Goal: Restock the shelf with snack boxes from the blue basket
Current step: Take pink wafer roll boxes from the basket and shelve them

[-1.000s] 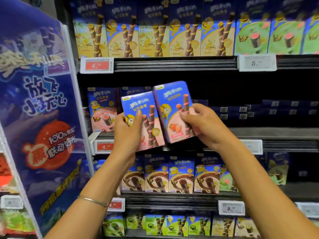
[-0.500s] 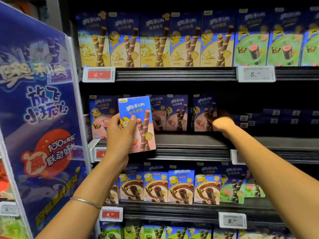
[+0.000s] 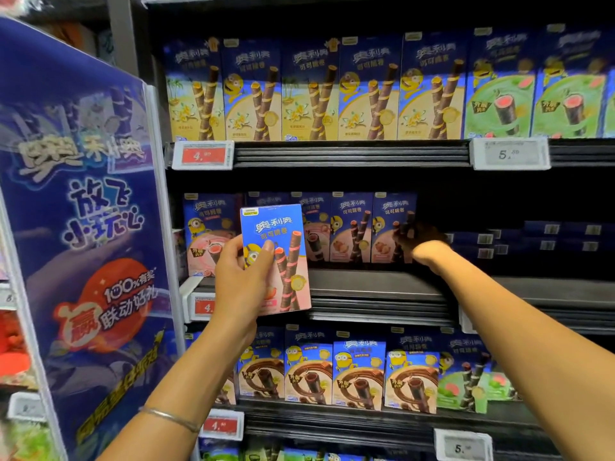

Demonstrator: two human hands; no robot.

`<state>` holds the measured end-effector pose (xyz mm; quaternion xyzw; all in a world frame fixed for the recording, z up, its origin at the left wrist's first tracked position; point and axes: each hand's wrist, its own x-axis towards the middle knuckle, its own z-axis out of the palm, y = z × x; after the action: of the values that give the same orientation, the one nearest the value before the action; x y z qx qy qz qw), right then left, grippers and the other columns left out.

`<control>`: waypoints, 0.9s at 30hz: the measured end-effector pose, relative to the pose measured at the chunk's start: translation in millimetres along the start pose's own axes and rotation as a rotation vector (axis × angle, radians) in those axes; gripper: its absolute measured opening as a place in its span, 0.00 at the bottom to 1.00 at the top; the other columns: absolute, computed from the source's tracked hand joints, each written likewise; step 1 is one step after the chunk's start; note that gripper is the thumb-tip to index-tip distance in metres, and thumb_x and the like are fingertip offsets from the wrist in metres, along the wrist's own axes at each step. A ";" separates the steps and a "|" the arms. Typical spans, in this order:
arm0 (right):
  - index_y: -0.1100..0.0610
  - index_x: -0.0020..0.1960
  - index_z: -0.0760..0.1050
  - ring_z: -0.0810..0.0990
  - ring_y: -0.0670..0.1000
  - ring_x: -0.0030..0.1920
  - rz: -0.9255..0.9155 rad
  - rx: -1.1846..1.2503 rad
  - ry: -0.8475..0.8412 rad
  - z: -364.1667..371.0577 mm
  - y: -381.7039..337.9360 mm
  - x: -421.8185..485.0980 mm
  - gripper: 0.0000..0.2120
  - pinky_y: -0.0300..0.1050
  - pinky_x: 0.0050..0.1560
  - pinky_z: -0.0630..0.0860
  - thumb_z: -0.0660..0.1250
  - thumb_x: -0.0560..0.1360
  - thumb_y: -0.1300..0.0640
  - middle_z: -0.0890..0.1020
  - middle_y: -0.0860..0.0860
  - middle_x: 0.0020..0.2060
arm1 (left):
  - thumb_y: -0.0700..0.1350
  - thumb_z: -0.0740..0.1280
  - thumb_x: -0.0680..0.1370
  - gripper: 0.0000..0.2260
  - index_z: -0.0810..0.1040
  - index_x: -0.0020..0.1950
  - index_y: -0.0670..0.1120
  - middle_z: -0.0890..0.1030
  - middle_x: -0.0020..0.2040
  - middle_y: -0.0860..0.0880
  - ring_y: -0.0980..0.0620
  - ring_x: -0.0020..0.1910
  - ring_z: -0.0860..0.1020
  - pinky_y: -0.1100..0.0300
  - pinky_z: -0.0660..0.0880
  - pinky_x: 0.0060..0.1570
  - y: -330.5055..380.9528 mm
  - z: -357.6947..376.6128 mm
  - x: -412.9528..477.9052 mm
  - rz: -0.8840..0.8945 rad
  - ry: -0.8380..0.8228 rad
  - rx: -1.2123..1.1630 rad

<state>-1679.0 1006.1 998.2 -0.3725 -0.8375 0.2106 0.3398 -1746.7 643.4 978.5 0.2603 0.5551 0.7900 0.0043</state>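
My left hand grips a blue and pink snack box upright in front of the middle shelf's edge. On that shelf stands a short row of matching boxes. My right hand reaches deep into the shadow there, its fingers curled around the right side of the row's rightmost box, which stands upright. The blue basket is out of view.
A tall blue promotional panel juts out on the left. Yellow boxes and green boxes fill the top shelf. Brown boxes line the lower shelf. Flat dark boxes lie at the middle shelf's back right.
My right hand has carried its box from in front of me into the middle shelf and set it at the right end of the row. My left hand has kept its box.
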 end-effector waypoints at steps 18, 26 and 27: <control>0.58 0.55 0.78 0.86 0.43 0.41 -0.365 0.672 -0.335 -9.3 -129.2 -160.4 0.10 0.37 0.38 0.80 0.74 0.76 0.60 0.86 0.48 0.39 | 0.48 0.70 0.84 0.22 0.70 0.76 0.48 0.83 0.58 0.53 0.61 0.53 0.84 0.67 0.78 0.50 1.1 14.9 -0.4 0.119 -0.089 0.130; 0.55 0.34 0.67 0.74 0.54 0.39 -0.177 0.245 -0.105 48.2 -157.8 -113.7 0.21 0.46 0.33 0.64 0.75 0.73 0.46 0.75 0.53 0.35 | 0.50 0.70 0.83 0.27 0.66 0.80 0.50 0.72 0.75 0.49 0.50 0.74 0.71 0.47 0.70 0.75 -13.2 -32.3 -3.9 0.163 -0.033 0.480; 0.54 0.33 0.66 0.73 0.55 0.40 -0.174 0.185 -0.107 55.0 -163.9 -111.1 0.20 0.45 0.36 0.65 0.73 0.74 0.48 0.75 0.54 0.37 | 0.50 0.70 0.83 0.27 0.66 0.80 0.49 0.71 0.77 0.48 0.48 0.76 0.69 0.46 0.69 0.76 -13.3 -35.4 -4.0 0.174 -0.009 0.517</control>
<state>-1743.1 811.6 1014.3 -0.2536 -0.8605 0.2763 0.3448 -1761.7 616.3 956.4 0.3029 0.7138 0.6184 -0.1279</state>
